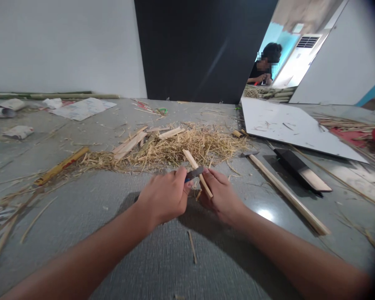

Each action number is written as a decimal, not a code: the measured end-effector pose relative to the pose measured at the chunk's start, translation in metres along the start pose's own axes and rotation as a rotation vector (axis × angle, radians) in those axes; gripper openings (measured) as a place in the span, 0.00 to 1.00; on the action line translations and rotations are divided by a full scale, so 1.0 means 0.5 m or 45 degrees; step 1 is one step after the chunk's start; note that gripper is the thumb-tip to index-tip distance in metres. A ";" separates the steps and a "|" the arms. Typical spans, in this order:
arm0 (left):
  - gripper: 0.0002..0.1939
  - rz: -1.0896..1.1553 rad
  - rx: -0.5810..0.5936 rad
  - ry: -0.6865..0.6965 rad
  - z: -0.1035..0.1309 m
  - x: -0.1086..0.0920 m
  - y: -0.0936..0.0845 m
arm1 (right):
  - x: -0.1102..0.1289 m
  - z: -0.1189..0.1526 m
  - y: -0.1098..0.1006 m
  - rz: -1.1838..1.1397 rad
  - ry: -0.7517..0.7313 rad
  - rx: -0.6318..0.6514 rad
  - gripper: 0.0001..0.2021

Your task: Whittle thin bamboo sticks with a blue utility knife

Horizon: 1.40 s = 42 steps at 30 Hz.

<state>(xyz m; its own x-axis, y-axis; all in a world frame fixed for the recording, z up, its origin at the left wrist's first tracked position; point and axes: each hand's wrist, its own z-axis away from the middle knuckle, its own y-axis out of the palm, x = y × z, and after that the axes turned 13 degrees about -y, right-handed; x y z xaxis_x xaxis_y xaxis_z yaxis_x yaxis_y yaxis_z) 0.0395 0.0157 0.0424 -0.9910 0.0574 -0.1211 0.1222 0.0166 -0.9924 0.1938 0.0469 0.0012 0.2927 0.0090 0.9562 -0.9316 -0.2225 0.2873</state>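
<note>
My left hand is closed round a small knife, whose short grey blade and a bit of blue handle show past the fingers. The blade lies across a pale bamboo strip and touches it. My right hand grips the strip near its lower end, with the thumb close to the blade's tip. Just beyond both hands spreads a heap of thin shavings. A loose sliver lies on the grey surface between my forearms.
Flat wood pieces lie on the heap, a yellow tube to its left. On the right are a long-handled tool, a black-and-tan block and a white board. Another person appears beyond the dark panel.
</note>
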 end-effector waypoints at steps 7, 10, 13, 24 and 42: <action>0.17 0.103 0.029 0.024 0.001 0.005 0.009 | -0.001 -0.004 -0.006 -0.004 0.073 0.153 0.14; 0.19 0.111 0.000 0.036 0.004 0.007 0.017 | 0.000 -0.006 -0.005 -0.102 0.114 0.111 0.12; 0.21 0.112 -0.024 0.038 0.004 0.008 0.026 | 0.005 -0.006 -0.001 -0.183 0.161 0.082 0.10; 0.23 0.106 -0.014 0.025 0.007 0.001 0.033 | 0.000 0.002 0.005 -0.267 0.221 0.011 0.07; 0.21 0.082 0.016 -0.018 0.010 -0.005 0.024 | 0.010 0.019 0.003 0.594 -0.375 0.515 0.11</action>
<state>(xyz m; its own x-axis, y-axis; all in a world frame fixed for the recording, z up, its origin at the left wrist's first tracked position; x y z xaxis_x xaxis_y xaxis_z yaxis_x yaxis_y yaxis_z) 0.0431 0.0110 0.0306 -0.9817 0.0438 -0.1853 0.1855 0.0006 -0.9827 0.1961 0.0371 0.0060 -0.0200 -0.4295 0.9029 -0.8375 -0.4860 -0.2497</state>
